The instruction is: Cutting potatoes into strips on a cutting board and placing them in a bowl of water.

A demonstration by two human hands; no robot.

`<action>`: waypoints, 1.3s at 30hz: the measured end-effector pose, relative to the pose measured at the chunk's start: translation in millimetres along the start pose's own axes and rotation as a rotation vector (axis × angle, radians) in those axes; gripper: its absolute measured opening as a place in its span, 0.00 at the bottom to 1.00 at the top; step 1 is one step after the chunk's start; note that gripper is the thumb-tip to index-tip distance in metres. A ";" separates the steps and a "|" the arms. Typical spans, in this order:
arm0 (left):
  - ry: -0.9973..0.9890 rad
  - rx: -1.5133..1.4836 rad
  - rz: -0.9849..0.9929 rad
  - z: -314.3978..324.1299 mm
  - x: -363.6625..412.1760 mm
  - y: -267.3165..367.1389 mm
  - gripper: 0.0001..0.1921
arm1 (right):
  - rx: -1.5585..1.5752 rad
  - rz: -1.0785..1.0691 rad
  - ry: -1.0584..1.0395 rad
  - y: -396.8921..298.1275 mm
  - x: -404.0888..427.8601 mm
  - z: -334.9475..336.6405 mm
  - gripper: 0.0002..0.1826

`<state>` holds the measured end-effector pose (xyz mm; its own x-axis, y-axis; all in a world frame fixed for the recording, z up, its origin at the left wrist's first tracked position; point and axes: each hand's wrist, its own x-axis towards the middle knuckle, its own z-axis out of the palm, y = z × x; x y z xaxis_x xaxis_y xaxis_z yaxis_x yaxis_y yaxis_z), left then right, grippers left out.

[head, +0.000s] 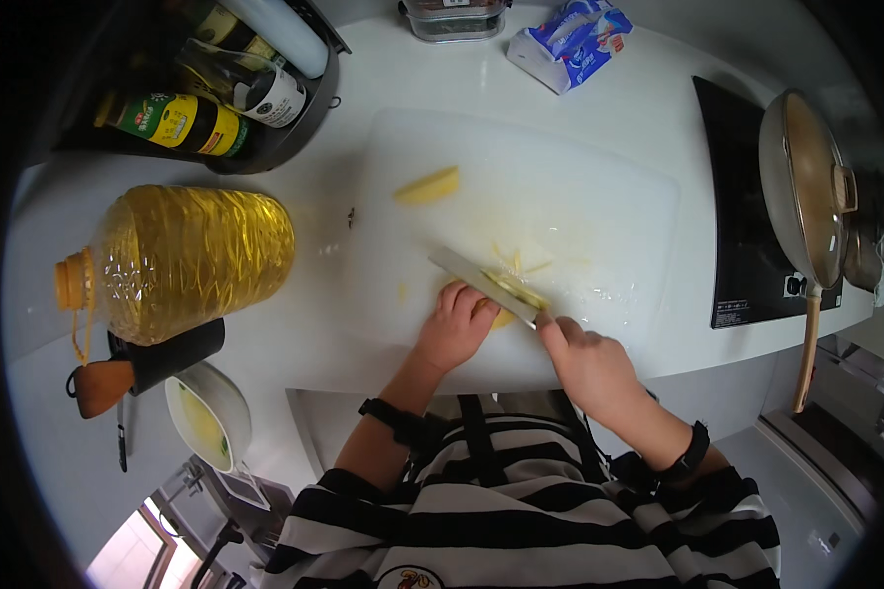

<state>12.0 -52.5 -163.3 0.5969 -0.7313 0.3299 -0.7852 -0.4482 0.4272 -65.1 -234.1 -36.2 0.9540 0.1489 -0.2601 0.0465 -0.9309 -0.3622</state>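
Note:
My right hand point(588, 361) grips the handle end of a kitchen knife point(479, 283) above a white cutting board point(604, 184). The blade slants up and to the left. Curled fingers of my left hand point(455, 327) press on a pale yellow vegetable piece point(502, 319), perhaps potato, mostly hidden under the hand and blade. Thin cut strips point(519, 265) lie just past the knife, and some cling along the blade. Farther up the board rests a larger yellow wedge point(429, 185), touched by neither hand.
A large oil bottle point(199, 258) stands on the left, below a dark rack point(295, 140) of sauce bottles. A white bowl point(236, 412) with yellow contents sits lower left. On the right, a lidded pan point(788, 184) rests on a black cooktop point(737, 221). Behind are a tissue pack point(574, 44) and a glass container point(457, 26).

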 end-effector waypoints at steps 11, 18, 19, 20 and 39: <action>-0.099 0.043 -0.001 -5.1 2.0 -2.0 0.12 | -0.094 0.005 -0.117 -8.3 -5.0 -4.6 0.22; -0.081 0.015 -0.015 -7.4 4.7 0.2 0.10 | -0.002 -0.003 -0.077 -3.5 21.0 13.3 0.19; -0.063 -0.028 -0.014 -6.6 5.9 0.3 0.09 | -0.004 -0.006 -0.039 0.5 25.5 21.4 0.18; -0.044 -0.072 -0.013 -6.3 6.4 0.3 0.09 | -0.005 -0.008 -0.001 4.0 28.6 27.2 0.18; -0.073 0.057 -0.030 -2.5 1.2 -1.6 0.10 | -0.166 -0.015 -0.032 -13.4 -3.0 1.0 0.21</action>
<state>14.4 -51.4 -161.4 0.6085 -0.7516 0.2548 -0.7765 -0.4977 0.3863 -68.8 -221.7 -31.5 0.9429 0.1710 -0.2857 0.1112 -0.9705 -0.2138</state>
